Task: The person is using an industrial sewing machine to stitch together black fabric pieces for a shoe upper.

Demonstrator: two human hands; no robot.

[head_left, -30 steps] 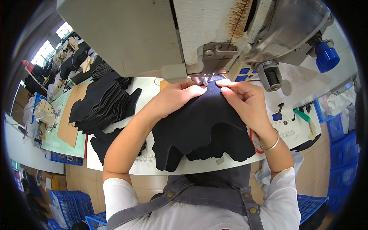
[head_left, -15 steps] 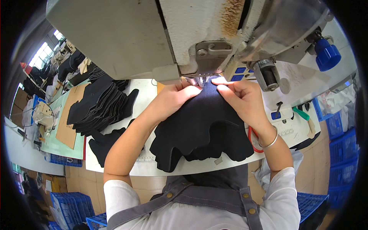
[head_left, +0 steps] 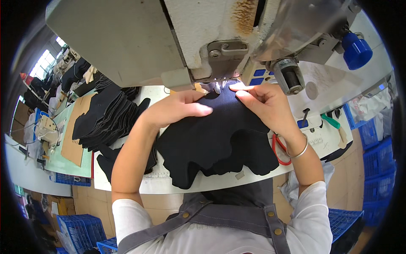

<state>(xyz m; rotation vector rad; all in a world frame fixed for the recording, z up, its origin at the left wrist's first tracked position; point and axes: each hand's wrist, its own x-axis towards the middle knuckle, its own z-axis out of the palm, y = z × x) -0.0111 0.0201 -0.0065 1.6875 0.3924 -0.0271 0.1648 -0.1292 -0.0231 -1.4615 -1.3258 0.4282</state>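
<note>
A black fabric piece (head_left: 211, 135) lies under the sewing machine's needle area (head_left: 220, 84), its wavy near edge reaching toward the table's front. My left hand (head_left: 179, 108) rests on the far left part of the fabric, thumb and forefinger stretched out and apart. To the right of the presser foot, my right hand (head_left: 266, 103) pinches the fabric between thumb and bent fingers, its forefinger pointing toward the foot. The other fingertips of both hands are partly hidden. A lamp lights the cloth by the needle.
Stacked black cut pieces (head_left: 105, 118) stand to the left, with more loose ones below them. Red-handled scissors (head_left: 279, 150) lie beside my right wrist. A green-handled tool (head_left: 330, 121) is farther right. The machine head (head_left: 122, 42) overhangs the work. Blue crates (head_left: 376, 165) stand at right.
My left hand has moved left, away from the presser foot, and its thumb and forefinger have spread apart. The fabric has shifted slightly left. My right hand keeps its grip.
</note>
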